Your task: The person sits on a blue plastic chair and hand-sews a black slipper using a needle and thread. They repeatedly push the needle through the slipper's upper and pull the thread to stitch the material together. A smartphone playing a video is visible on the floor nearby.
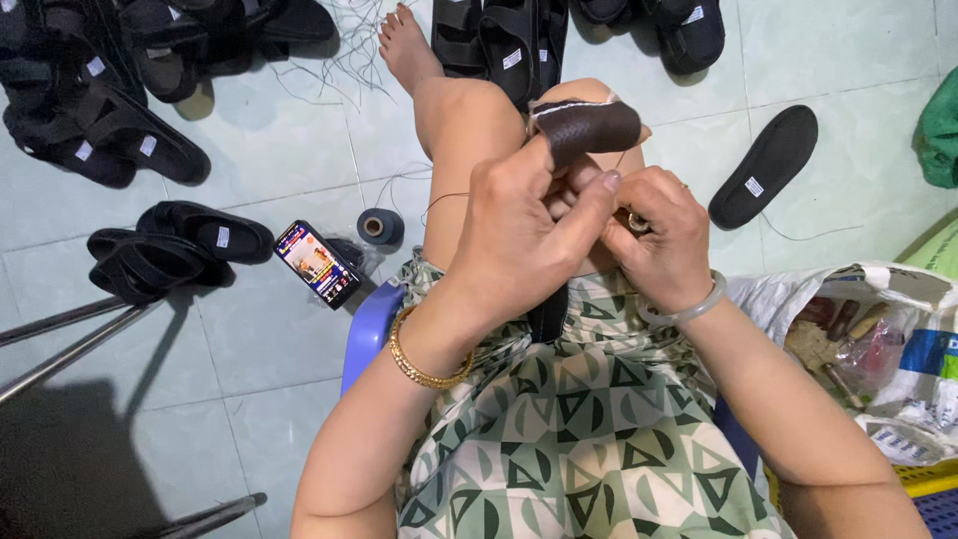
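Observation:
My left hand (529,225) grips a dark brown leather strap piece (587,126) with a white edge, held over my raised knee (469,120). My right hand (659,235) is closed right beside it, fingers pinched on something small and metallic that I cannot make out. A thin thread (444,198) loops from the hands toward the left. A black strap (547,314) hangs down between my wrists onto my green patterned lap. A gold bracelet is on the left wrist, a pale bangle on the right.
Black sandals lie in piles at the top left (120,90) and top (499,40). A loose black sole (763,165), a thread spool (379,227), a phone (317,264), a plastic bag (878,339), metal legs (70,334) and a blue stool (367,329) surround me.

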